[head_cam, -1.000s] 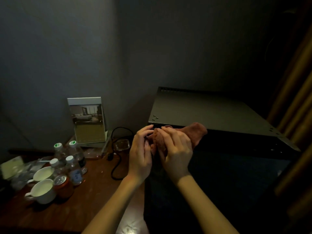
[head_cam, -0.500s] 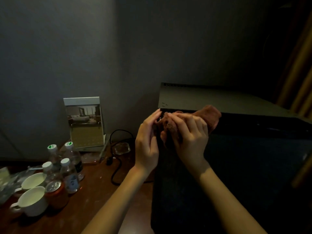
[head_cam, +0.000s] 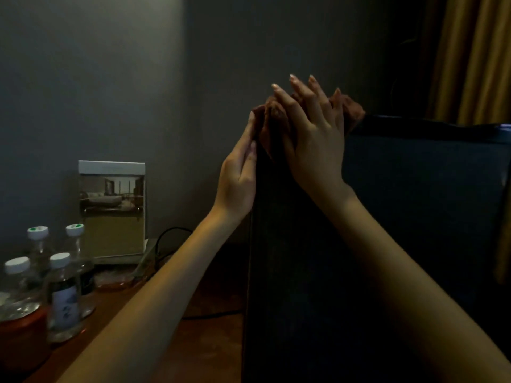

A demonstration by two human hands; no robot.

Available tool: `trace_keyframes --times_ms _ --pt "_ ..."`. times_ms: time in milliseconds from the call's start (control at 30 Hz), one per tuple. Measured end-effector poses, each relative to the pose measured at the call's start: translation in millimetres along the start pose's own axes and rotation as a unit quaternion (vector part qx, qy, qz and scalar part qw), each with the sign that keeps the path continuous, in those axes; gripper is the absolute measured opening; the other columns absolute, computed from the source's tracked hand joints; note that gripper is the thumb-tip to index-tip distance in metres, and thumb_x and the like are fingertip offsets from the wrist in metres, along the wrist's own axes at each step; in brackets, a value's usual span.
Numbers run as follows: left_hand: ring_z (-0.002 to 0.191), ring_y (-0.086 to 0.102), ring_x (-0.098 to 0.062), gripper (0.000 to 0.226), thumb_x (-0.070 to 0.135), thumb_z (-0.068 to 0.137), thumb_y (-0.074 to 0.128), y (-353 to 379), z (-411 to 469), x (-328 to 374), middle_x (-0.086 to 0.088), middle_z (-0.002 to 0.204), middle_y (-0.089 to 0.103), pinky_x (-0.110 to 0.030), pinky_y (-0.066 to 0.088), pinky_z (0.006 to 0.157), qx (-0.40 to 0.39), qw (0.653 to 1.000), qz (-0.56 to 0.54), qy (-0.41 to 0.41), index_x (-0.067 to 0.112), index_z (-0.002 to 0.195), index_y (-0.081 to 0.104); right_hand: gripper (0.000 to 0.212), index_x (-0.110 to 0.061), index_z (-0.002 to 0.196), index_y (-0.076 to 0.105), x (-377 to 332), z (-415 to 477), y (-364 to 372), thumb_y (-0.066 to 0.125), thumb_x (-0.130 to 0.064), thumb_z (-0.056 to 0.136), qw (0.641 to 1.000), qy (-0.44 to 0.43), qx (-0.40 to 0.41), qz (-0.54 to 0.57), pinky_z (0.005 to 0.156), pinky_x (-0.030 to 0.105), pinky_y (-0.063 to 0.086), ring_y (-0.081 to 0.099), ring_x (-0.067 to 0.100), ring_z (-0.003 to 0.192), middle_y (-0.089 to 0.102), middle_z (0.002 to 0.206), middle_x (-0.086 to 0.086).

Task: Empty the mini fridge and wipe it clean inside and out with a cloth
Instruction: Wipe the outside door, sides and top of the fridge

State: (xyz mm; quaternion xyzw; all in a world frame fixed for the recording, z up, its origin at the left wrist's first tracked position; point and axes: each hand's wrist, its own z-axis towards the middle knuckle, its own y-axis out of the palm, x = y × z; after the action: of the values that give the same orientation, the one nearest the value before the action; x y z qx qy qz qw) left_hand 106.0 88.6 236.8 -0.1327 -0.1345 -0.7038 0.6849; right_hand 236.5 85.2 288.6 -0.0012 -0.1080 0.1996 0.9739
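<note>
The outside wipe is under way. The cloth (head_cam: 351,111) sits bunched on the top front corner of the fridge (head_cam: 401,217). The right hand (head_cam: 312,139) presses it with straight fingers. The left hand (head_cam: 237,178), also flat, lies against the side. The next move likely calls for a firm sweep along the top edge.

Weak light is coming from upper left of the mini fridge (head_cam: 414,217), brightening the wall (head_cam: 96,64) and bottle caps (head_cam: 59,259) there. The fridge front is lying in near-black shadow. Right of it, the curtain (head_cam: 470,56) is showing soft blur, and noise is smearing detail.
</note>
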Motion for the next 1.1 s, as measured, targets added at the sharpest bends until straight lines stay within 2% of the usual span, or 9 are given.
trace_keyframes --times_ms 233,367,467,600,667,767,900,1033,1100 --pt "0.135 0.043 -0.014 0.037 0.013 0.103 0.032 -13.0 -38.4 15.8 -0.001 0.142 0.047 -0.025 0.038 0.109 0.004 0.99 -0.083 -0.114 0.02 0.14 0.035 0.05 -0.028 0.148 0.037 -17.6 -14.1 0.4 0.038 -0.043 0.1 0.999 0.001 -0.041 -0.007 0.116 0.059 0.008 0.009 0.036 0.148 0.024 0.159 0.005" --pt "0.124 0.051 -0.006 0.037 0.012 0.104 0.025 -14.9 -75.1 16.1 0.003 0.135 0.052 -0.019 0.044 0.1 -0.002 0.981 -0.091 -0.171 0.024 0.136 0.037 0.054 -0.028 0.15 0.031 -40.0 -82.6 5.7 0.038 -0.038 0.098 0.991 -0.057 -0.118 -0.016 0.114 0.059 0.01 0.014 0.038 0.146 0.009 0.162 0.003" --pt "0.132 0.045 -0.011 0.037 0.014 0.104 0.027 -12.5 -113.2 3.6 0.0 0.142 0.049 -0.023 0.037 0.109 -0.013 0.977 -0.039 -0.211 0.018 0.14 0.038 0.057 -0.031 0.153 0.022 -47.4 -143.8 4.4 0.036 -0.039 0.097 0.987 -0.023 -0.16 0.007 0.109 0.059 0.013 0.022 0.038 0.143 -0.006 0.162 -0.002" --pt "0.134 0.036 -0.005 0.04 0.017 0.104 0.034 -5.3 -158.8 -14.6 -0.002 0.146 0.043 -0.003 0.031 0.101 0.0 0.962 0.065 -0.265 0.01 0.144 0.038 0.065 -0.033 0.154 0.012 -54.1 -228.1 -7.1 0.036 -0.04 0.094 0.98 0.001 -0.201 -0.004 0.107 0.06 0.024 0.018 0.036 0.144 -0.004 0.163 0.001" --pt "0.136 0.036 -0.006 0.042 0.017 0.104 0.036 -0.8 -180.7 -18.8 -0.003 0.149 0.041 -0.014 0.031 0.109 0.004 0.955 0.101 -0.28 0.012 0.146 0.034 0.066 -0.033 0.154 0.011 -57.6 -266.4 -13.8 0.036 -0.042 0.093 0.974 0.019 -0.226 -0.012 0.105 0.06 0.025 0.014 0.034 0.145 0.002 0.163 0.002" --pt "0.14 0.031 -0.006 0.048 0.017 0.104 0.036 7.0 -208.7 -16.8 0.003 0.153 0.033 -0.025 0.027 0.116 -0.001 0.95 0.151 -0.273 0.018 0.15 0.025 0.059 -0.033 0.154 0.009 -64.4 -322.0 -22.6 0.026 -0.046 0.099 0.956 0.032 -0.29 -0.026 0.113 0.055 0.017 -0.001 0.031 0.149 0.001 0.163 0.002" --pt "0.144 0.017 0.0 0.054 0.017 0.104 0.036 13.6 -229.5 -11.6 0.008 0.159 0.018 -0.017 0.018 0.116 -0.022 0.951 0.184 -0.246 0.024 0.151 0.012 0.065 -0.032 0.154 0.007 -69.7 -365.0 -29.3 0.028 -0.051 0.096 0.94 0.042 -0.336 -0.042 0.109 0.051 0.008 -0.004 0.032 0.148 -0.002 0.163 0.004" --pt "0.143 0.01 0.008 0.054 0.019 0.103 0.035 14.0 -216.5 -7.4 0.013 0.16 0.009 -0.013 0.014 0.116 -0.028 0.958 0.242 -0.152 0.025 0.151 0.01 0.078 -0.033 0.154 0.004 -57.4 -316.9 -34.7 0.038 -0.051 0.086 0.952 0.002 -0.306 -0.002 0.105 0.063 0.033 0.019 0.036 0.142 -0.004 0.163 0.004" --pt "0.146 0.008 0.002 0.054 0.027 0.103 0.032 23.4 -198.8 -1.9 0.013 0.161 0.005 -0.015 0.012 0.117 -0.013 0.962 0.258 -0.086 0.022 0.152 0.011 0.078 -0.034 0.154 0.005 -44.9 -260.9 -36.7 0.04 -0.049 0.086 0.962 -0.007 -0.272 0.012 0.105 0.063 0.029 0.014 0.037 0.144 -0.005 0.163 0.004"
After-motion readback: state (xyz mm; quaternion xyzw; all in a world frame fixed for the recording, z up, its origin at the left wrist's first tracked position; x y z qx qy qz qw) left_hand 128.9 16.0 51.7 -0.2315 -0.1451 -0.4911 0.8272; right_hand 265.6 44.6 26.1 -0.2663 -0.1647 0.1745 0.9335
